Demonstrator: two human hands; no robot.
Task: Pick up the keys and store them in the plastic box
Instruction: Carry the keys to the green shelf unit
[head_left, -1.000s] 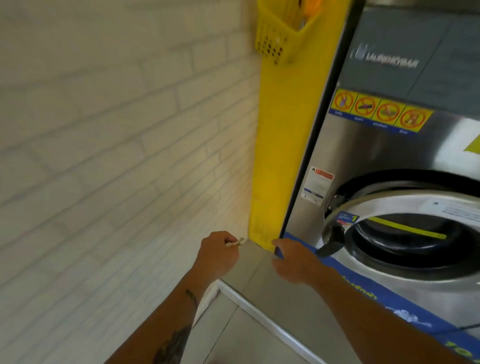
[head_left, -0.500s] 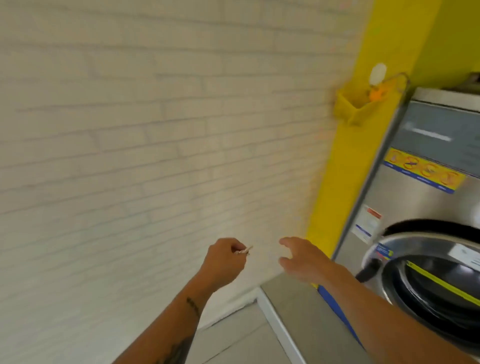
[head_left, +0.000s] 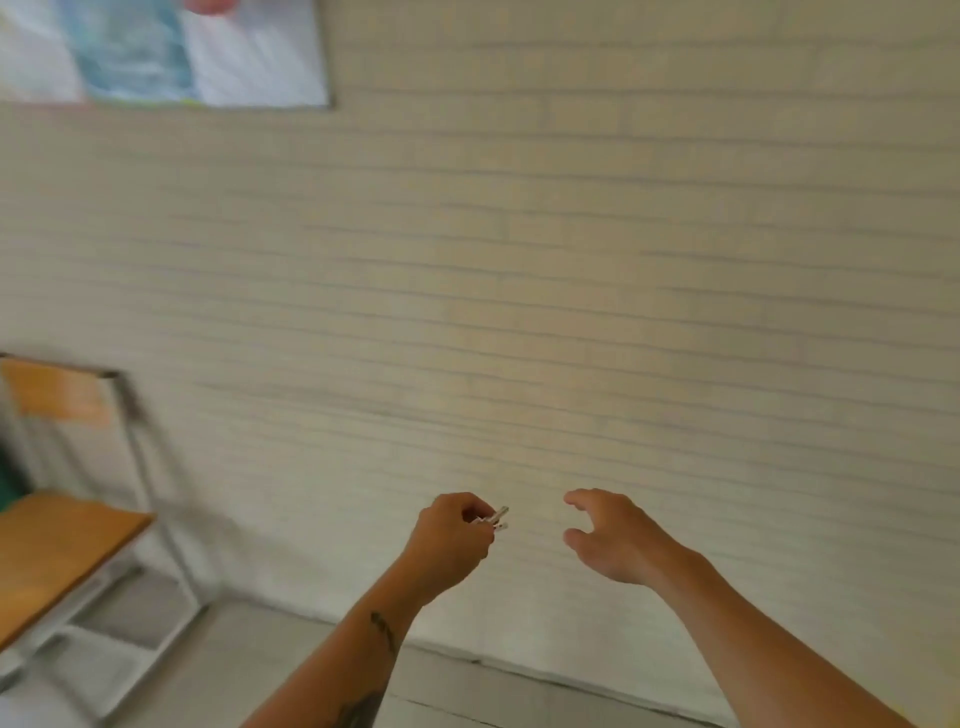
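**Keys held in the left hand before a brick wall**

The small silver metal keys (head_left: 493, 519) are gripped in the person's left hand (head_left: 452, 540), which is curled into a loose fist in front of the pale painted brick wall (head_left: 571, 286). The fingers (head_left: 470, 506) are folded down over the bunch, and only the pale tips of the keys poke out on the side of the fist that faces the other hand. How many keys there are cannot be made out, since they are small and slightly blurred.

The right hand (head_left: 613, 540) holds nothing. It is spread partway, with the thumb and fingers curved apart as if cupped, palm turned toward the keys. It sits just beside the left hand against the wall, a clear gap of bare brick showing between the two. Both bare forearms rise from the bottom edge of the view, and the left forearm carries a dark tattoo (head_left: 384, 631) below the wrist.

Low against the wall, to the left of the left hand and well apart from it, stands a wooden-topped desk with a grey metal frame (head_left: 62, 540), blurred by motion. High on the wall, above the desk, hangs the lower corner of a pale blue and white poster (head_left: 166, 52). A strip of grey tiled floor (head_left: 249, 670) meets the foot of the wall beneath the forearms.
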